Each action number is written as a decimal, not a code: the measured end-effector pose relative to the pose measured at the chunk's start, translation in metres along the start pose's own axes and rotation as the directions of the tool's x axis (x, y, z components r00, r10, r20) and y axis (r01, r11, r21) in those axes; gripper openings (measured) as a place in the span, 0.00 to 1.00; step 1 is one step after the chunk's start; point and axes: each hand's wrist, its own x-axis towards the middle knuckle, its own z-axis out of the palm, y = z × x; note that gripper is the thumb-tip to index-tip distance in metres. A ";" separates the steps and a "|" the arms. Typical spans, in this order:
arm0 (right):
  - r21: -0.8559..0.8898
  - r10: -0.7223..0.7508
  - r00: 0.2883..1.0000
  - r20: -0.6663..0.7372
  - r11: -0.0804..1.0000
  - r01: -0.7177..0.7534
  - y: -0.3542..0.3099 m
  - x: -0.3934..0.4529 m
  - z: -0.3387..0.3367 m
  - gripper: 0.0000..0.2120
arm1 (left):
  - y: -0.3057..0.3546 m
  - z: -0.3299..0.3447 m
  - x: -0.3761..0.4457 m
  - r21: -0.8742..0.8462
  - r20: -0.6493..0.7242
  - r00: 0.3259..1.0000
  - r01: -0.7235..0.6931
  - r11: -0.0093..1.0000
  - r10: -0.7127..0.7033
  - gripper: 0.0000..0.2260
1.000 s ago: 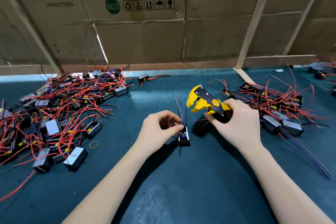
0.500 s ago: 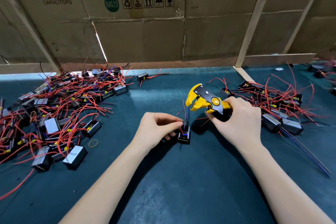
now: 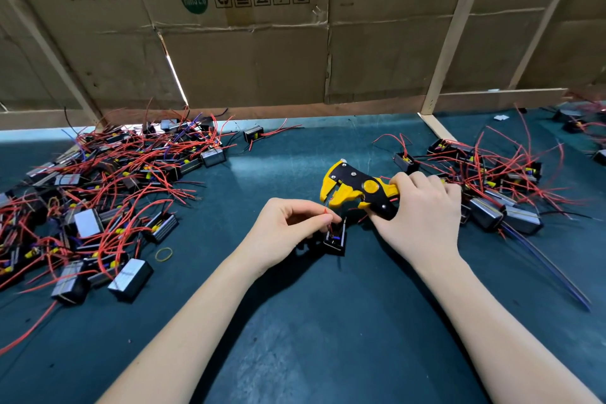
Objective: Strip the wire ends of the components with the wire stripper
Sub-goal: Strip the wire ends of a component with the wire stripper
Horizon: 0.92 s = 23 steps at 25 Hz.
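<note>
Left pile [image 3: 98,193]: a tangle of components with red wires covers the bench's [image 3: 295,321] left side up toward its far edge; a loose lead from it could snag a sleeveless forearm reaching across, I judge.
Rubber band [image 3: 164,254]: lies alone on the bench near the pile's near edge.
Left hand [image 3: 288,233]: fingers curled, thumb and forefinger pinch a thin red wire [image 3: 325,211] just above the component.
Component [image 3: 335,238]: small black block, standing on the bench mid-width, between the two hands.
Risk at the wire: its tip sits just short of the stripper's mouth; if it enters crooked or too deep, the blades may nick strands or cut the lead, I judge.
Wire stripper [image 3: 355,190]: yellow and black, mouth apart, pointing left.
Right hand [image 3: 423,210]: fingers wrapped round the handles; a squeeze before the wire seats would strip nothing.
Right pile [image 3: 498,187]: more components toward the bench's right edge.
</note>
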 end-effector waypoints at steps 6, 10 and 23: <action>0.061 -0.064 0.998 -0.020 0.996 0.066 -0.001 0.000 0.000 0.20 | -0.004 -0.007 0.002 0.075 0.007 0.997 0.073 0.995 -0.074 0.08; 0.024 -0.143 0.984 -0.108 0.989 0.146 -0.001 0.003 -0.001 0.17 | -0.003 -0.011 0.003 0.133 0.034 0.994 0.102 0.986 -0.108 0.08; -0.067 -0.330 0.876 -0.352 0.942 0.328 0.004 0.015 -0.007 0.12 | 0.000 -0.013 0.001 0.088 0.053 0.988 0.142 0.986 -0.147 0.05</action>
